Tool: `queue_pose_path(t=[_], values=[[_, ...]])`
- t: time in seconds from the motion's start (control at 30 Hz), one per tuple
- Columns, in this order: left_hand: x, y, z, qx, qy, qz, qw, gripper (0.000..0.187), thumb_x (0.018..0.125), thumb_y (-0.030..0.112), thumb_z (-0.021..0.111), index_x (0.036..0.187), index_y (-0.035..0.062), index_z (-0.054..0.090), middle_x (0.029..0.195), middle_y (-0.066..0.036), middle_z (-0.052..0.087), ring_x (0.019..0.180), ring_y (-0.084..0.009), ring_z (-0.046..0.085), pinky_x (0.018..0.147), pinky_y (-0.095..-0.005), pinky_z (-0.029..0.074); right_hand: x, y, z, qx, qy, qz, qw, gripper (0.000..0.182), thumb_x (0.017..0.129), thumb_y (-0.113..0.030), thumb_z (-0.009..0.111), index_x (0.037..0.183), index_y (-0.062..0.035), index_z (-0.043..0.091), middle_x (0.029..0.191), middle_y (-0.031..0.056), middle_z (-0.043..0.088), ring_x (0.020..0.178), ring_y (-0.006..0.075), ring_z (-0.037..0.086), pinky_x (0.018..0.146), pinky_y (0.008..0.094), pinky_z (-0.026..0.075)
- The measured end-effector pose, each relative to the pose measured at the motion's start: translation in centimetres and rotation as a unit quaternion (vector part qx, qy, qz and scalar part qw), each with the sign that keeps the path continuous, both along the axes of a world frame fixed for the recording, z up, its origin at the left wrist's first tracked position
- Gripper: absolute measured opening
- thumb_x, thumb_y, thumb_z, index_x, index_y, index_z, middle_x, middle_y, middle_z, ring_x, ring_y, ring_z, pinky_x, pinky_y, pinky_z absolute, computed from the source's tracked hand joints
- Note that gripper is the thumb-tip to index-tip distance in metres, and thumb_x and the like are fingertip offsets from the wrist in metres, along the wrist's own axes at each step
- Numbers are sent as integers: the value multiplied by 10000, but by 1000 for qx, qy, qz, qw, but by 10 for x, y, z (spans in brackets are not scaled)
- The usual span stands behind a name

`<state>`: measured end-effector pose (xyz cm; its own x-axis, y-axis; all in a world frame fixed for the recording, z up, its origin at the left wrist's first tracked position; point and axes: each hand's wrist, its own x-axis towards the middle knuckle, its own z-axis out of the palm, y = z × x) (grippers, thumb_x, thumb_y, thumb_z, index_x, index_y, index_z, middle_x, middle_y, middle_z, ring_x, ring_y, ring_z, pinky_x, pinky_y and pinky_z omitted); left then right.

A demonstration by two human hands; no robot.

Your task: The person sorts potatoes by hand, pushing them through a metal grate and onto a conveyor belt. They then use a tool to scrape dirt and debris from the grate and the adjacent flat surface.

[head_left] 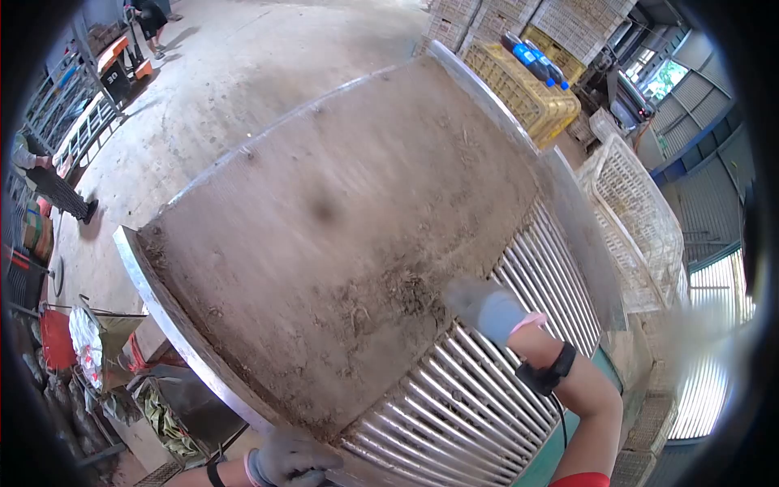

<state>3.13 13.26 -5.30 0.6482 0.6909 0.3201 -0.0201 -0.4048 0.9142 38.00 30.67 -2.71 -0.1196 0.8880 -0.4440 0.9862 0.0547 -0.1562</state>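
Observation:
A wide metal sorting table fills the middle of the view, its sheet coated in brown soil. Darker clumps of soil and root-like debris lie near the bar grate along its near side. My right hand, in a grey glove, is at the border between debris and grate; motion blurs its fingers, and I cannot make out anything in them. At the bottom, my left hand, also grey-gloved, rests by the table's near left corner. Its fingers are loosely bent and slightly apart, with no object visible in them.
Yellow crates with blue-labelled bottles stand beyond the table's far right corner. A white plastic crate is at the right. Sacks lie at lower left. Two other people are partly visible at left and top left.

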Motion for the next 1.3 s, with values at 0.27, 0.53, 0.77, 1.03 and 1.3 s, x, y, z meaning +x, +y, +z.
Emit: queue_pose_path(t=[0.27,0.53,0.77,1.03,1.3], values=[[0,13,6,65,4,7,998,161,814,130,557,915,64,665,822,-108,684,695,-302,672,596,-389,524,114,155,-74,66,-122,24,990,370,989,-284,423,1223,-28,551,1170,238,618,1058,374,616,886,435,501],[1,0,-1,61,-1,-2,998,168,826,136,546,908,54,667,818,-109,681,669,-302,655,587,-391,506,17,31,-82,100,78,-47,991,369,985,-316,410,1094,-23,607,1055,273,627,930,437,628,869,487,495],[3,-4,0,40,4,25,999,177,876,175,532,889,56,662,697,-87,641,585,-288,618,545,-387,473,-28,-16,12,-52,18,11,998,403,968,-349,452,1227,-62,566,1201,217,600,1101,370,597,939,452,476],[4,2,-2,25,-36,7,999,152,862,138,536,882,52,660,751,-106,666,626,-291,652,566,-397,514,115,210,-104,147,-227,116,956,273,869,-124,561,1113,-32,642,1171,190,643,1056,339,647,839,404,537],[1,-6,-9,37,-6,-3,999,116,828,110,548,870,60,644,725,-103,645,592,-296,620,536,-398,478,-23,79,-34,24,-34,116,992,328,931,-261,470,1113,-45,635,1192,194,614,1036,356,632,890,433,520]])
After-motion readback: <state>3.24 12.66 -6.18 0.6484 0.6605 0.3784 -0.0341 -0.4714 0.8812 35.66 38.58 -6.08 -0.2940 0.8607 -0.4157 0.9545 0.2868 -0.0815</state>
